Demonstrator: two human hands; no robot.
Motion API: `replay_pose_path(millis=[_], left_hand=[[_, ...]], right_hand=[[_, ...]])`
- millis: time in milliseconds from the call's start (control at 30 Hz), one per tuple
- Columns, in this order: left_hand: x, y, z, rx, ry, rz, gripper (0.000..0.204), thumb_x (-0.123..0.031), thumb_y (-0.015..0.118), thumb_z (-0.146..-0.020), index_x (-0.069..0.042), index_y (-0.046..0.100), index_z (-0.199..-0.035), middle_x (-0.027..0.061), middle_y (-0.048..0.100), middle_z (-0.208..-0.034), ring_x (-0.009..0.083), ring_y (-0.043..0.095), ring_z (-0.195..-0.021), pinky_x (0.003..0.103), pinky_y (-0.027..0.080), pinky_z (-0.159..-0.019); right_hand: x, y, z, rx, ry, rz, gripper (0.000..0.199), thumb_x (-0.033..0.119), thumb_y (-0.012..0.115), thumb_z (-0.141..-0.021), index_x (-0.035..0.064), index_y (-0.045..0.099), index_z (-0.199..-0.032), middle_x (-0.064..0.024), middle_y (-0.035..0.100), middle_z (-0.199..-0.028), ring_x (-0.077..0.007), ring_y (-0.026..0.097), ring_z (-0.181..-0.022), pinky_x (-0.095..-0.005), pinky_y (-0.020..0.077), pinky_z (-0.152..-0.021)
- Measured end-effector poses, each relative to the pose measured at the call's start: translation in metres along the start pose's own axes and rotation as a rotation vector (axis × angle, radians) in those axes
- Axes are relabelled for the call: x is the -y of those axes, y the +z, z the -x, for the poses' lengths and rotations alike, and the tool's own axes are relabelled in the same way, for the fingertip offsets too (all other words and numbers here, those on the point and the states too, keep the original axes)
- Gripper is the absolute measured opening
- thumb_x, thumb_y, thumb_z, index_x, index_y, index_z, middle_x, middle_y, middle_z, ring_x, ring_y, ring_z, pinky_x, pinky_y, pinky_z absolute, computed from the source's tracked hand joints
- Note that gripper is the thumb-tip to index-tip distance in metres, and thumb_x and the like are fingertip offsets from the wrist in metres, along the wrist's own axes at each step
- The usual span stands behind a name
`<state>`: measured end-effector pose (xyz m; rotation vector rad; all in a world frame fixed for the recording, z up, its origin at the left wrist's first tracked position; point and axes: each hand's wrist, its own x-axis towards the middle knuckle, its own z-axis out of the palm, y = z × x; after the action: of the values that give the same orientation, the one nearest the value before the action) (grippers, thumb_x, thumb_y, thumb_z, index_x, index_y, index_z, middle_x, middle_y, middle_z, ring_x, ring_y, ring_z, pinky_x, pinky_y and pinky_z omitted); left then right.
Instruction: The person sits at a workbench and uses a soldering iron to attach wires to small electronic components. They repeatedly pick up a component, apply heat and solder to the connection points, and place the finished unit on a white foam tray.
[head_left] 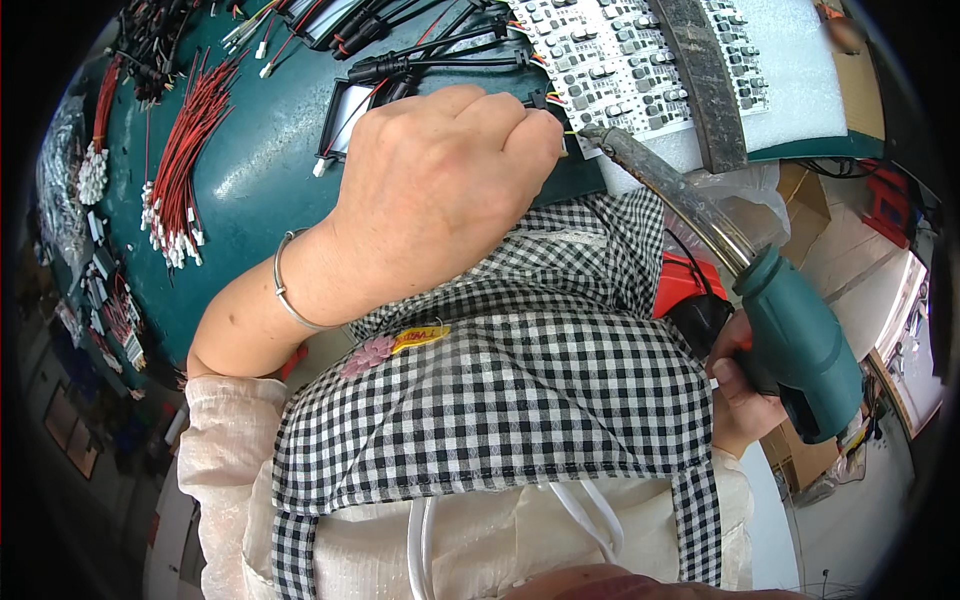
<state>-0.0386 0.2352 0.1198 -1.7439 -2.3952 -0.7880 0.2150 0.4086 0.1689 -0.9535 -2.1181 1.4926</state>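
Note:
My left hand [445,175] is closed with its back up, at the table edge by the lower left corner of a sheet of white circuit boards [600,60]. A thin wire [572,132] shows at its fingertips; the rest of what it pinches is hidden under the hand. My right hand [745,395] is wrapped around the handle of a green soldering gun [800,330]. The long metal shaft of the gun slants up and left, and its tip comes to the wire at the board corner, close to my left fingertips.
A dark metal bar [700,80] lies across the boards, which rest on white foam [800,90]. Black cables with connectors [385,68] and a black-framed part [345,120] lie beyond my left hand. Bundled red wires [190,150] with white plugs lie on the green table [265,130] at left.

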Motion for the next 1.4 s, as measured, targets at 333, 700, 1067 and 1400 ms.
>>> replay_pose_path(millis=[333, 700, 1067, 1400], left_hand=[[-0.001, -0.001, 0.0, 0.008, -0.006, 0.002, 0.016, -0.012, 0.073, -0.069, -0.007, 0.059, -0.075, 0.0038, 0.054, -0.062, 0.019, 0.054, -0.054, 0.03, 0.043, -0.045], [0.0, 0.001, 0.0, 0.011, 0.005, -0.007, 0.016, -0.012, 0.072, -0.069, -0.007, 0.059, -0.076, 0.0039, 0.055, -0.063, 0.0194, 0.056, -0.056, 0.03, 0.044, -0.046], [-0.001, 0.0, 0.0, 0.02, 0.006, -0.032, 0.016, -0.013, 0.072, -0.069, -0.007, 0.059, -0.077, 0.0039, 0.056, -0.064, 0.0187, 0.056, -0.056, 0.03, 0.044, -0.046], [0.0, -0.001, 0.0, 0.014, 0.006, -0.025, 0.015, -0.014, 0.071, -0.07, -0.008, 0.059, -0.077, 0.0031, 0.053, -0.062, 0.0187, 0.054, -0.054, 0.03, 0.043, -0.045]], right_hand=[[0.005, -0.026, -0.032, 0.361, -0.009, -0.238, 0.064, 0.008, 0.07, -0.064, -0.0118, 0.046, -0.119, -0.0145, 0.057, -0.083, -0.0183, 0.054, -0.049, -0.0258, 0.0439, -0.045], [0.004, -0.025, -0.028, 0.293, 0.01, -0.285, 0.067, 0.011, 0.069, -0.06, -0.0157, 0.046, -0.117, -0.0177, 0.056, -0.082, -0.0161, 0.047, -0.041, -0.0241, 0.0375, -0.039], [0.013, 0.014, -0.009, -0.063, 0.003, -0.083, 0.061, 0.008, 0.077, -0.056, -0.0101, 0.052, -0.109, -0.0163, 0.061, -0.084, -0.015, 0.049, -0.045, -0.0233, 0.0364, -0.039], [0.018, -0.015, -0.034, 0.262, 0.067, -0.393, 0.062, 0.004, 0.073, -0.06, -0.0154, 0.049, -0.114, -0.0251, 0.06, -0.104, -0.018, 0.054, -0.049, -0.0268, 0.0471, -0.046]])
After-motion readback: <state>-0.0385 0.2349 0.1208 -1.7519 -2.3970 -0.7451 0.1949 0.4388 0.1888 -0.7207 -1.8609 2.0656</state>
